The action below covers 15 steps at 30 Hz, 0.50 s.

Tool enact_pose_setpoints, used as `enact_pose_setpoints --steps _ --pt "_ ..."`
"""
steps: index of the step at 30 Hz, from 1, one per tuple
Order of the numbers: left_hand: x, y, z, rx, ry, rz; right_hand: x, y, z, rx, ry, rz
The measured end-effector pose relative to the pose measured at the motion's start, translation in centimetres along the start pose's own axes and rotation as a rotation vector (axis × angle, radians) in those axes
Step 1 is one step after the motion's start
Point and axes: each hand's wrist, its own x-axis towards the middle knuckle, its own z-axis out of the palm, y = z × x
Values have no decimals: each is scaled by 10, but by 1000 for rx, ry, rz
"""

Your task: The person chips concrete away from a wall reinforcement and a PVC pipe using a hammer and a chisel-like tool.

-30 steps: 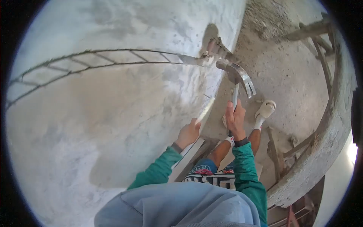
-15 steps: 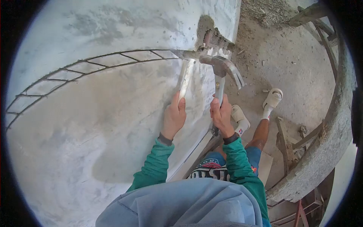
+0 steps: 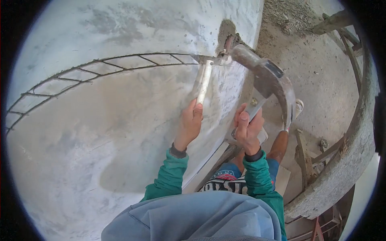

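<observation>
My left hand [image 3: 190,122] is closed around the white handle of a tool [image 3: 205,82]. Its pointed metal head lies crosswise at the wall, near the right end of a grooved band [image 3: 120,63]. In my right hand [image 3: 249,128] is a claw hammer [image 3: 265,78], gripped by its grey handle. The hammer's striking face is up and to the right of the white-handled tool, apart from it. Part of the tool's head blends into the broken plaster [image 3: 229,36] and is hard to make out.
The pale plastered wall [image 3: 132,120] fills the left side. Rubble [image 3: 285,20] lies on the concrete floor [image 3: 317,84]. A curved concrete edge [image 3: 341,172] and wooden pieces [image 3: 302,158] stand to the right. My legs and feet are below the hammer.
The hammer has swung up and right, away from the white-handled tool's head, and looks larger. My left hand still holds the tool at the wall. The view has shifted slightly.
</observation>
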Motion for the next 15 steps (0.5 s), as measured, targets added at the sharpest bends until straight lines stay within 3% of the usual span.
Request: enact_pose_setpoints --steps 2,5,7,12,14,15 --pt "3 -7 5 12 33 98 -1 -1 4 17 -1 20" --pt "3 -3 2 -54 -6 18 -6 15 21 209 62 82" --pt "9 -14 -1 40 28 77 6 35 28 -384 -107 5" --pt "9 -38 25 336 193 146 13 39 -1 -273 19 101" --pt "20 -28 32 649 -4 -14 9 42 -10 -227 105 130" --pt "24 -36 38 652 -10 -8 9 43 -15 -148 110 184"
